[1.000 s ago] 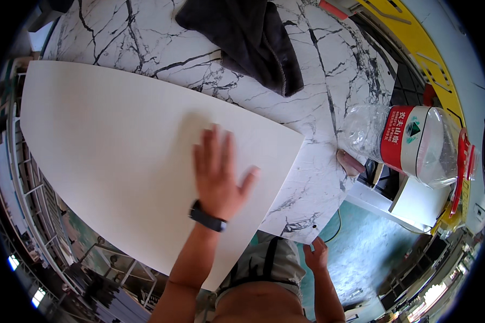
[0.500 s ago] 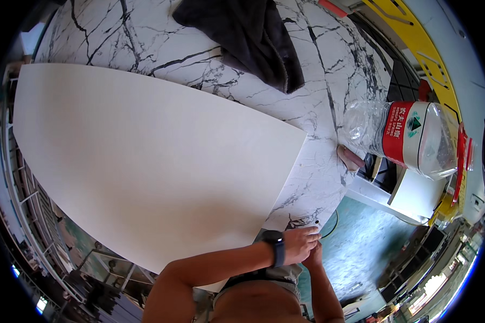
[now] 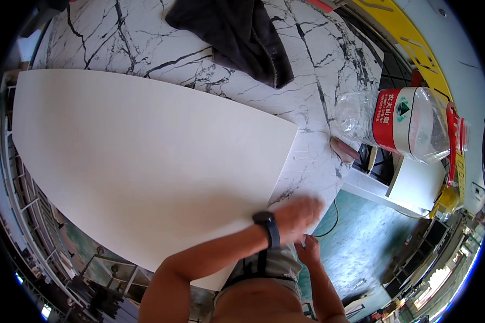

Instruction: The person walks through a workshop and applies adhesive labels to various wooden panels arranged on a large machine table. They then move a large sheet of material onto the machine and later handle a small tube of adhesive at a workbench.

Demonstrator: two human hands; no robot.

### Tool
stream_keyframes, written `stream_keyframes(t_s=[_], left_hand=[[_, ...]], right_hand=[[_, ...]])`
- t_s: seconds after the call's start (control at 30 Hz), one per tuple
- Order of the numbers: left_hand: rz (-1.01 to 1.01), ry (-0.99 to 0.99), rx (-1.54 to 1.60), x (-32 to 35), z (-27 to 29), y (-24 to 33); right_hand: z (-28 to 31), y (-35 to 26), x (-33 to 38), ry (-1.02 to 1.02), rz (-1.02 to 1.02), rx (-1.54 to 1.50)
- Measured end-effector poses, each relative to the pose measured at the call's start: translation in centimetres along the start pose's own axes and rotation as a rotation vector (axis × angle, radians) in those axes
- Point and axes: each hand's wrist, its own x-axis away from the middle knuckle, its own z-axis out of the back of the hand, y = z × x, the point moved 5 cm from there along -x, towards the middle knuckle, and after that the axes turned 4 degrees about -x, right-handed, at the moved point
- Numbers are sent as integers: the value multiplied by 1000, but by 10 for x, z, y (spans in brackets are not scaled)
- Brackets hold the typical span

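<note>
My left hand (image 3: 300, 217), with a dark watch (image 3: 269, 226) on its wrist, is over the marble-patterned tabletop near its right front corner. Its fingers are smeared by motion, so what they hold, if anything, does not show. Just below it, my right hand (image 3: 309, 251) is beside the table's front edge with its fingers curled closed. Whatever may be between them is hidden or too small to name. A large plain white panel (image 3: 151, 156) lies on the marble-patterned tabletop (image 3: 312, 145), its right edge close to my left wrist.
A dark cloth (image 3: 242, 43) lies crumpled at the back. To the right, a big clear bottle (image 3: 420, 124) with a red and white label rests on its side, near a small brownish object (image 3: 344, 149). A yellow metal beam (image 3: 409, 37) runs beyond it. A thin cable (image 3: 335, 220) hangs past the table edge.
My hands were together at the table's front corner. The left has moved away from the right, up over the tabletop. The whole view has shifted slightly.
</note>
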Motion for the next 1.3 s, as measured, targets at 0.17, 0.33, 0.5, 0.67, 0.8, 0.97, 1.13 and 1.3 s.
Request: stream_keyframes(t_s=[0.17, 0.33, 0.5, 0.67, 0.8, 0.97, 1.13, 1.3], left_hand=[[-307, 179, 45, 28, 15, 36], [47, 335, -56, 55, 110, -43], [492, 437, -462, 106, 177, -120], [661, 502, -670, 150, 186, -160], [814, 545, -743, 158, 185, -172], [842, 540, -756, 157, 183, -173], [818, 553, -766, 156, 184, -172], [814, 556, -775, 157, 186, -169]], right_hand=[[12, -1, 2, 101, 46, 43], [53, -52, -23, 223, 172, 36], [97, -60, -41, 251, 215, 131], [163, -52, -95, 681, 137, 79], [194, -32, -125, 885, 60, 82], [232, -9, -171, 980, -28, 135], [257, 2, -206, 748, -268, 246], [263, 0, -211, 672, -368, 293]])
